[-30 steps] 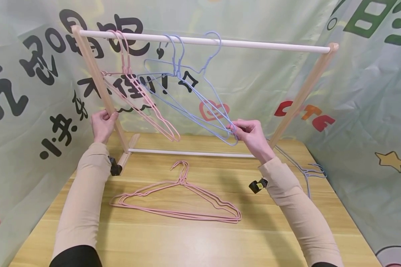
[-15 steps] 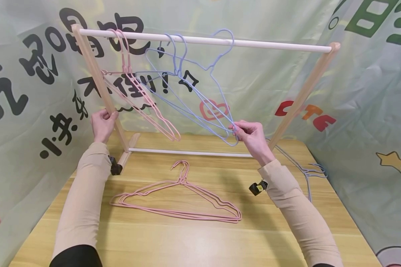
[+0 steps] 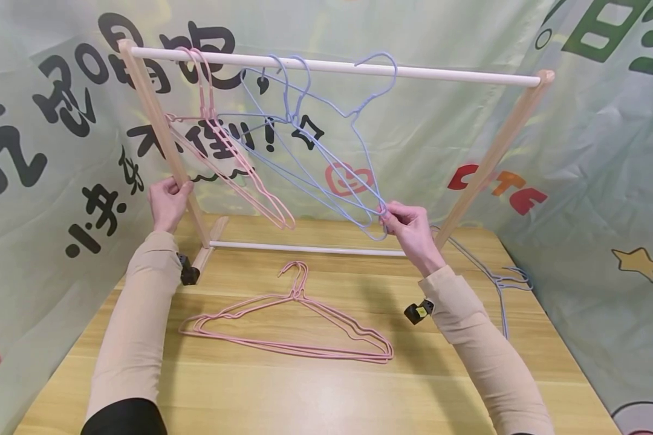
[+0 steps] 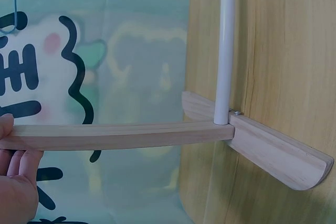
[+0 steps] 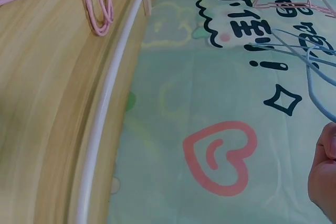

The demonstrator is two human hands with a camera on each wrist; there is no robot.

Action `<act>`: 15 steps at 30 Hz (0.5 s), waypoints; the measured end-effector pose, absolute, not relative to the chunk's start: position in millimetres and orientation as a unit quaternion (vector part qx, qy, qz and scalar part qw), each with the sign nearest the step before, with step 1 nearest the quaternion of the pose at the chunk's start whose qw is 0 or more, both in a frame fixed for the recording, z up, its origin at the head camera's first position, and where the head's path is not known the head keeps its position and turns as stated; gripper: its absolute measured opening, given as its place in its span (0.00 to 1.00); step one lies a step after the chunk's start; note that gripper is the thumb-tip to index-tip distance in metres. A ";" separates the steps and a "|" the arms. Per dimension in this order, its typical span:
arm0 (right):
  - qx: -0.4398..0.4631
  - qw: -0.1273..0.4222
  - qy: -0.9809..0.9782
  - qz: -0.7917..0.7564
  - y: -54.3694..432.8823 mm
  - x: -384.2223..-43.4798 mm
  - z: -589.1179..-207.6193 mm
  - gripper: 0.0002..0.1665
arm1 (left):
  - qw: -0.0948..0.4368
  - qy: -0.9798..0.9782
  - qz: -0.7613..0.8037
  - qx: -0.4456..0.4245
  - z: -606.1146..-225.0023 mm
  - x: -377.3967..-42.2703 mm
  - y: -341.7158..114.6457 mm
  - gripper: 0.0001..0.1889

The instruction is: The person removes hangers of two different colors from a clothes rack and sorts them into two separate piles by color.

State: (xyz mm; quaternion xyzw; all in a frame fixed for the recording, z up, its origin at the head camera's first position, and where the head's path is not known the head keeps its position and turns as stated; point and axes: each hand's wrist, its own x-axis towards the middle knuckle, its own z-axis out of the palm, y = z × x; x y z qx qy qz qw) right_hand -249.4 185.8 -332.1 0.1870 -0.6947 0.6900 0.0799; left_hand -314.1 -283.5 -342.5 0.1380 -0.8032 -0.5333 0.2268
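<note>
My left hand [image 3: 167, 202] grips the left wooden post [image 3: 160, 130] of a small clothes rack, thumb on one side and fingers on the other; the left wrist view shows this hand [image 4: 18, 184] at its edge. With my right hand [image 3: 412, 232] I pinch the lower corner of a blue hanger [image 3: 366, 142], whose hook is up at the white top rail [image 3: 457, 75]. Two more blue hangers [image 3: 291, 90] hang to its left, their lower ends overlapping my fingertips. In the right wrist view, the right hand [image 5: 323, 177] is mostly cut off.
Two pink hangers [image 3: 205, 90] hang near the left post. Several pink hangers [image 3: 294, 345] lie stacked on the wooden table [image 3: 315, 399]. Blue-grey hangers [image 3: 503, 284] lie by the right post [image 3: 492, 151]. A white lower bar [image 3: 305, 248] joins the rack's feet, before a printed cloth backdrop.
The rightmost blue hanger's hook has shifted right along the top rail, away from the other two. My right hand has dropped slightly with its corner; my left hand stays put.
</note>
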 end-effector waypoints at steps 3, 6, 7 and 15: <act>0.186 0.086 -0.689 0.695 189.8 -246.4 -337.3 0.25 | 0.227 -0.804 -0.533 0.137 -342.5 -313.7 -283.1 0.21; 0.192 0.098 -0.673 0.708 196.2 -242.8 -345.1 0.24 | 0.225 -0.803 -0.534 0.139 -341.9 -313.8 -282.6 0.21; 0.195 0.102 -0.670 0.709 199.0 -241.1 -348.3 0.24 | 0.224 -0.803 -0.534 0.140 -341.9 -314.0 -282.6 0.21; 0.208 0.130 -0.644 0.725 230.1 -224.8 -381.5 0.17 | 0.224 -0.804 -0.532 0.142 -341.8 -314.7 -283.0 0.21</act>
